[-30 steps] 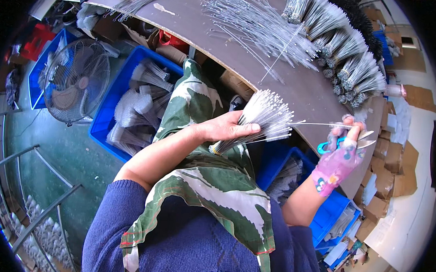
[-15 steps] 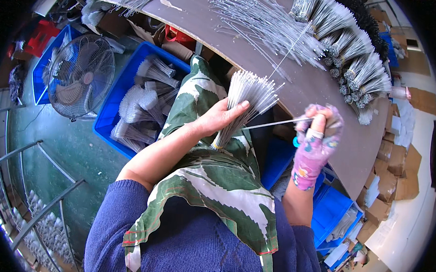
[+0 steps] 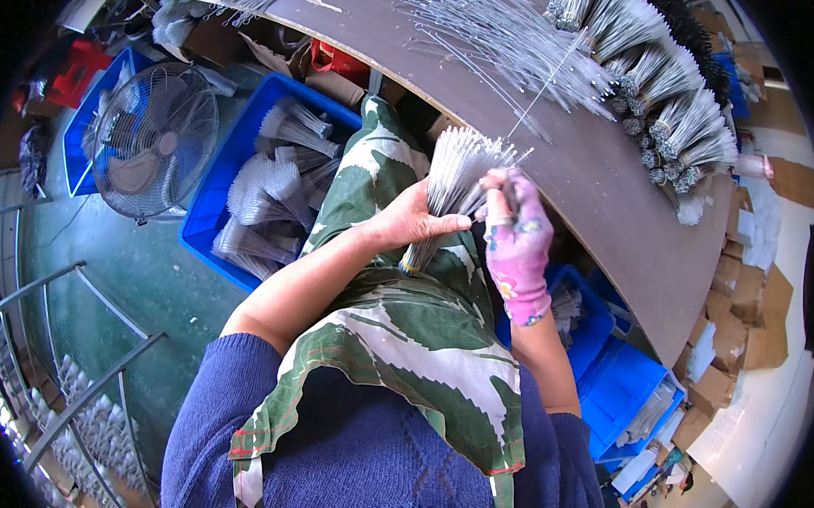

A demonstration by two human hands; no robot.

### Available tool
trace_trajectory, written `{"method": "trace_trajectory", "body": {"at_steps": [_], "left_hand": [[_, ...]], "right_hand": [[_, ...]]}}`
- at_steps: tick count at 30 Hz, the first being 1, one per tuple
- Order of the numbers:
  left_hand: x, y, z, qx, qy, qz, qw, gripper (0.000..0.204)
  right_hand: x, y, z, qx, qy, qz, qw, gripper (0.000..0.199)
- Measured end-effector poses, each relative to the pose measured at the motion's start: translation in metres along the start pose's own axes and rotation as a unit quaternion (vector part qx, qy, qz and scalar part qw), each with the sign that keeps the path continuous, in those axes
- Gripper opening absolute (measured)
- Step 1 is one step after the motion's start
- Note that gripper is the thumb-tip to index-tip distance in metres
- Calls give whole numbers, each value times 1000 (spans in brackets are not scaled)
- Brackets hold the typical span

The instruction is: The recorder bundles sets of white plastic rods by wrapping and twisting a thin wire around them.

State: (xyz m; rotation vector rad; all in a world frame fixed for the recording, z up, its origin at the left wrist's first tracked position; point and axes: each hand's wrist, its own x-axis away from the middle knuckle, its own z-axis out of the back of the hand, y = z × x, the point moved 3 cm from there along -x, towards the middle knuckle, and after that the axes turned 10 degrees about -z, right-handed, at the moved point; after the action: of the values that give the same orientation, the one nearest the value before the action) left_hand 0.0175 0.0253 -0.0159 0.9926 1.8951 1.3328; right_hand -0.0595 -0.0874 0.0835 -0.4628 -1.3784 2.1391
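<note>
Left grip: my bare left hand (image 3: 415, 223) is wrapped tight around the lower part of a bundle of thin wire brushes (image 3: 451, 179), thumb across the front. I hold it low so the bristled ends fan out free above my fist, where the other hand can get at them.

Right grip: my right hand (image 3: 515, 236), in a pink patterned glove, has its fingers closed at the right edge of the fan, apparently pinched on a single wire brush (image 3: 543, 86) whose thin stem runs up and away to the far right. Whether I truly clamp that stem or only press against the bundle I cannot tell for sure.

Bundle relative to grips: it stands slightly tilted over my lap, its lower tip poking out just below my left fist, its top touching the gloved fingers; the two hands sit side by side.

Lap: a green and white leaf-print apron (image 3: 403, 336) lies under both hands.

Worktop: the brown worktop (image 3: 609, 208) curves across the far side, with loose brushes (image 3: 498, 31) strewn on it and a row of tied bundles (image 3: 669, 84) at its far right.

Left of me: a blue crate (image 3: 211, 200) holding more bundles, and beyond it a floor fan (image 3: 153, 138).
</note>
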Motion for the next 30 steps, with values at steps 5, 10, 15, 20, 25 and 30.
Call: {"method": "trace_trajectory", "body": {"at_steps": [5, 10, 15, 20, 25, 30], "left_hand": [[-1, -7, 10, 33, 41, 59, 997, 53], [-3, -3, 12, 39, 54, 61, 996, 47], [3, -6, 20, 83, 82, 70, 991, 41], [-1, -2, 22, 121, 98, 58, 986, 36], [-6, 6, 32, 132, 200, 20, 971, 39], [3, 8, 45, 137, 165, 59, 975, 41]], "right_hand": [[26, 7, 12, -130, -74, -154, 977, 7], [46, 68, -27, 110, -225, -225, 942, 21], [41, 71, -38, 153, -201, -193, 948, 29], [36, 74, -40, 87, -230, -189, 951, 26], [15, 61, -17, 192, -180, -85, 961, 12], [-19, 30, 49, 443, -105, 16, 890, 14]]}}
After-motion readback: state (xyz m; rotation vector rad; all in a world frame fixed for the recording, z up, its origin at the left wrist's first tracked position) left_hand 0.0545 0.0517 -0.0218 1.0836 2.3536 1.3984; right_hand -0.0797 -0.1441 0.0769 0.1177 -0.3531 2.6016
